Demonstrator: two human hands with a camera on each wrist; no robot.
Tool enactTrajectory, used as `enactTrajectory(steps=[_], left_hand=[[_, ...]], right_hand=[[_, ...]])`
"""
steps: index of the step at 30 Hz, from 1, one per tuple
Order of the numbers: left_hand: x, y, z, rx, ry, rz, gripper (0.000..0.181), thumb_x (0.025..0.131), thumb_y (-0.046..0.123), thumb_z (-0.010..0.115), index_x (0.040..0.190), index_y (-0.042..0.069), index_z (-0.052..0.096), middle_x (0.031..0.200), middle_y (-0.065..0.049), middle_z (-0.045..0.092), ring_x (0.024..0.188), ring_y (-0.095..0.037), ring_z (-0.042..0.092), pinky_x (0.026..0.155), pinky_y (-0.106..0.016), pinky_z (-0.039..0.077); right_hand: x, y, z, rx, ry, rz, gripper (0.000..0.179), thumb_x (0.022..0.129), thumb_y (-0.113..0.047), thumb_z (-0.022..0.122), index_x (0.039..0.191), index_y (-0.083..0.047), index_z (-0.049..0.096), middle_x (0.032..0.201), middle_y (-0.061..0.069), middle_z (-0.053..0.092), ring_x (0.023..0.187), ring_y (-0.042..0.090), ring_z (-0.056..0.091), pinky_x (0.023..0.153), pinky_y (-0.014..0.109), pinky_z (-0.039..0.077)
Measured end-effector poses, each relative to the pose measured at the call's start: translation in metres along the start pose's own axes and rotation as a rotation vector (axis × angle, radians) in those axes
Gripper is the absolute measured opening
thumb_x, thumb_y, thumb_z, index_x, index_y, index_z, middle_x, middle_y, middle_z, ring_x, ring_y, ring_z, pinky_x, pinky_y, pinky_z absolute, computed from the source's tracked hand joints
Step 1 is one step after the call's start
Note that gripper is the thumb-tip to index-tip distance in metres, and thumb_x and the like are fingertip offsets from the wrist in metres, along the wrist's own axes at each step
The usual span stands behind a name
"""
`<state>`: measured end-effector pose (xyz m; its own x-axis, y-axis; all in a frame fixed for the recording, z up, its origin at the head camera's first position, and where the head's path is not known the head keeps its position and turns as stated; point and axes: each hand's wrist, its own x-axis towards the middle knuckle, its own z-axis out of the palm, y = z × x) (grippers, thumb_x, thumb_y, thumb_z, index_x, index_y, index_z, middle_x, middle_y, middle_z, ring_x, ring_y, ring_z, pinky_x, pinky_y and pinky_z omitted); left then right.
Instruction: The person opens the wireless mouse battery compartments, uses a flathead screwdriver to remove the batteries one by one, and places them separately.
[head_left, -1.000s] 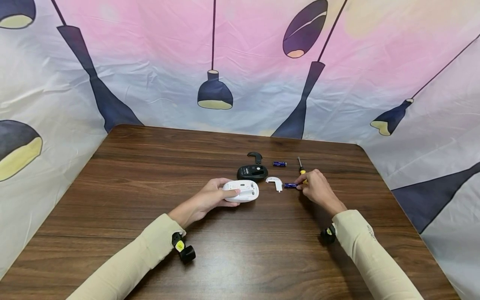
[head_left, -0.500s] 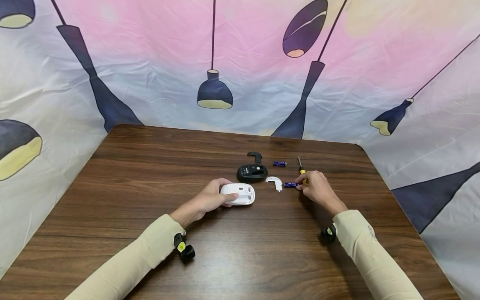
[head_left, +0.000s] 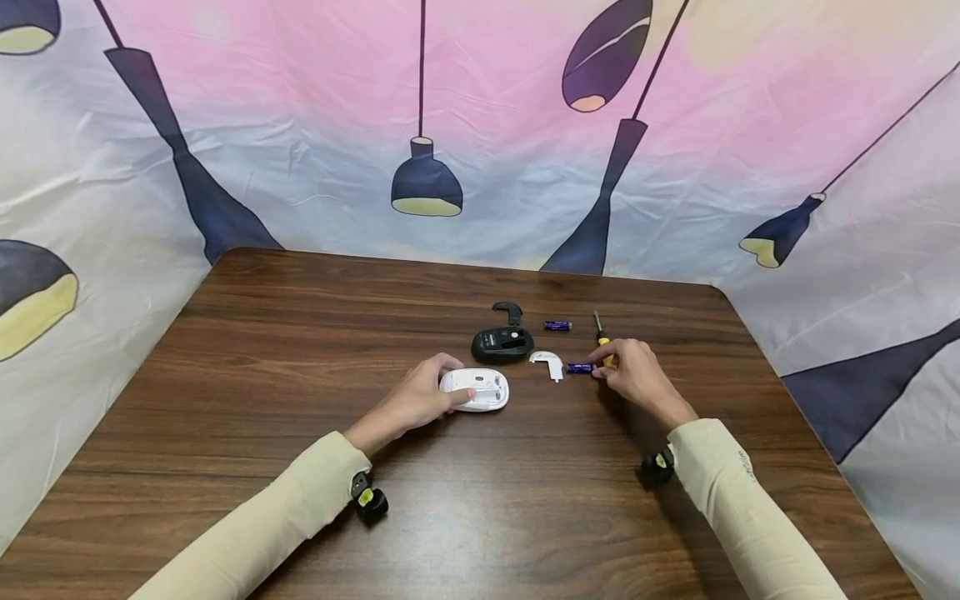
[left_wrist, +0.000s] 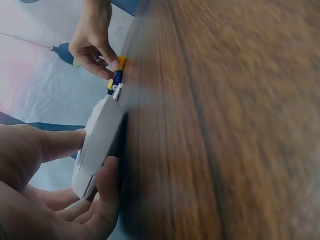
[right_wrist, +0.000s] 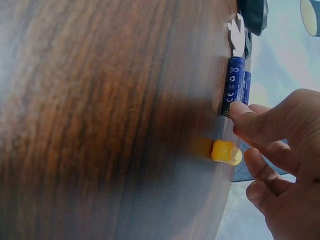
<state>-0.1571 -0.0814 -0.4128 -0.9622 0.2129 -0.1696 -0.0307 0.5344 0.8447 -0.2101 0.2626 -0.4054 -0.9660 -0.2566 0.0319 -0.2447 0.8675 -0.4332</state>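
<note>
My left hand (head_left: 416, 399) grips a white computer mouse (head_left: 487, 385), underside up, with its battery bay uncovered. In the left wrist view, thumb and fingers hold the tilted white mouse (left_wrist: 98, 147) by its edges, just off the wood. At the right, my right hand (head_left: 636, 377) pinches the near end of a blue battery (right_wrist: 233, 82) between thumb and forefinger; the battery appears to lie on the table. Just left of that battery lies a white curved battery cover (head_left: 551, 362). A yellow-handled screwdriver (head_left: 604, 340) is partly hidden behind my right hand.
Behind the white mouse rests a black mouse (head_left: 501, 344), also underside up. Its black cover (head_left: 510, 312) lies farther back, with a second blue battery (head_left: 557, 326) to the right. The brown wooden table (head_left: 315, 333) reaches a printed cloth backdrop (head_left: 337, 167).
My left hand has drawn the white mouse slightly left and nearer to me, lowering it toward the table. My right hand keeps its pinch on the battery with hardly any movement.
</note>
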Motion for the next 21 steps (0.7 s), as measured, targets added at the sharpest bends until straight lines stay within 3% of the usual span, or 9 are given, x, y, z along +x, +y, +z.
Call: enactTrajectory(steps=[6, 11, 16, 19, 21], left_hand=[[0.0, -0.002, -0.007, 0.206, 0.044, 0.085, 0.043, 0.09, 0.033, 0.078, 0.126, 0.011, 0.068, 0.118, -0.008, 0.069, 0.105, -0.024, 0.064, 0.093, -0.046, 0.051], [0.002, -0.004, -0.009, 0.235, 0.033, 0.102, 0.044, 0.091, 0.035, 0.077, 0.128, 0.012, 0.069, 0.116, -0.007, 0.069, 0.109, -0.025, 0.061, 0.092, -0.048, 0.051], [-0.001, -0.005, -0.014, 0.235, 0.035, 0.113, 0.047, 0.093, 0.034, 0.075, 0.131, 0.008, 0.066, 0.119, -0.01, 0.067, 0.114, -0.028, 0.059, 0.097, -0.05, 0.05], [-0.007, -0.005, -0.021, 0.236, 0.044, 0.111, 0.049, 0.095, 0.036, 0.072, 0.133, 0.007, 0.064, 0.122, -0.011, 0.064, 0.117, -0.029, 0.058, 0.1, -0.051, 0.048], [-0.012, -0.005, -0.028, 0.247, 0.065, 0.117, 0.051, 0.096, 0.038, 0.069, 0.135, 0.007, 0.062, 0.123, -0.012, 0.063, 0.113, -0.028, 0.058, 0.097, -0.05, 0.05]], right_hand=[[-0.001, -0.002, -0.002, 0.017, 0.005, 0.001, 0.016, 0.088, -0.002, 0.077, 0.103, -0.005, 0.079, 0.091, 0.01, 0.07, 0.066, 0.02, 0.045, 0.055, 0.031, 0.037], [-0.001, -0.004, -0.003, 0.023, 0.014, -0.002, 0.015, 0.088, -0.003, 0.078, 0.103, -0.005, 0.079, 0.09, 0.01, 0.069, 0.065, 0.019, 0.044, 0.054, 0.031, 0.036], [-0.004, -0.009, -0.008, 0.022, 0.005, -0.012, 0.014, 0.089, -0.005, 0.078, 0.102, -0.006, 0.079, 0.074, 0.007, 0.058, 0.06, 0.016, 0.04, 0.051, 0.028, 0.033], [-0.009, -0.012, -0.017, 0.058, 0.004, -0.033, 0.017, 0.089, 0.003, 0.072, 0.104, -0.002, 0.078, 0.074, 0.011, 0.055, 0.065, 0.014, 0.057, 0.051, 0.028, 0.035], [-0.014, -0.015, -0.023, 0.065, 0.026, -0.054, 0.02, 0.089, 0.006, 0.071, 0.107, 0.0, 0.076, 0.083, 0.015, 0.062, 0.072, 0.02, 0.066, 0.054, 0.03, 0.044]])
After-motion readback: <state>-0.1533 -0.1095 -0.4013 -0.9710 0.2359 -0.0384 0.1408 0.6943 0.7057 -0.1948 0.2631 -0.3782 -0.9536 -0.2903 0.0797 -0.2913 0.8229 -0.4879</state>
